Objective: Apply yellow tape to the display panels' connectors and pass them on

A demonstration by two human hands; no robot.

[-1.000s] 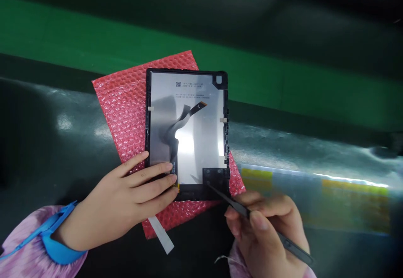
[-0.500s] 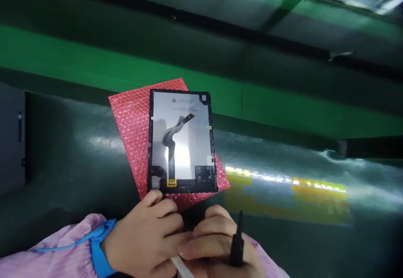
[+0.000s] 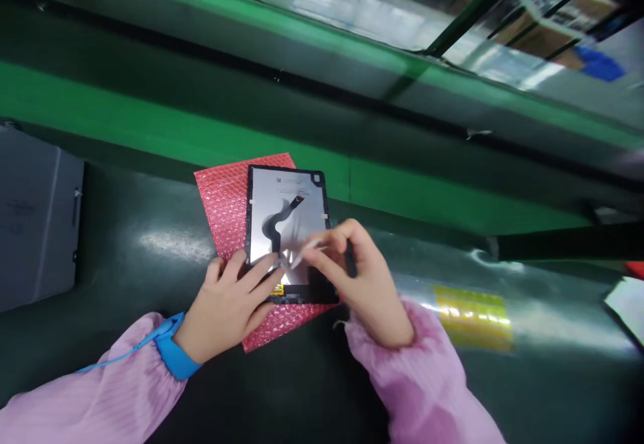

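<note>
A tablet screen panel (image 3: 312,196) lies back side up in its black frame, with a dark ribbon cable (image 3: 272,231) curving over its silvery surface. It rests on a red bubble-wrap bag (image 3: 224,212). My left hand (image 3: 234,296), wearing a blue wrist strap (image 3: 177,347), lies with spread fingers on the panel's lower left edge. Over the lower middle of the panel, my right hand (image 3: 359,276) pinches a thin whitish strip (image 3: 306,251), blurred by motion. A black tool (image 3: 351,258), its kind unclear, is tucked in the same hand.
A grey box (image 3: 40,219) stands at the left on the dark green bench (image 3: 302,397). Yellow tape (image 3: 473,316) is stuck to the bench at the right. A green ledge (image 3: 201,139) runs along the back, and a white sheet (image 3: 628,306) lies far right.
Both hands moved from below the panel up onto it and apart. The left hand's fingers spread out; the right hand carried the white strip over the panel. The view shifted too.
</note>
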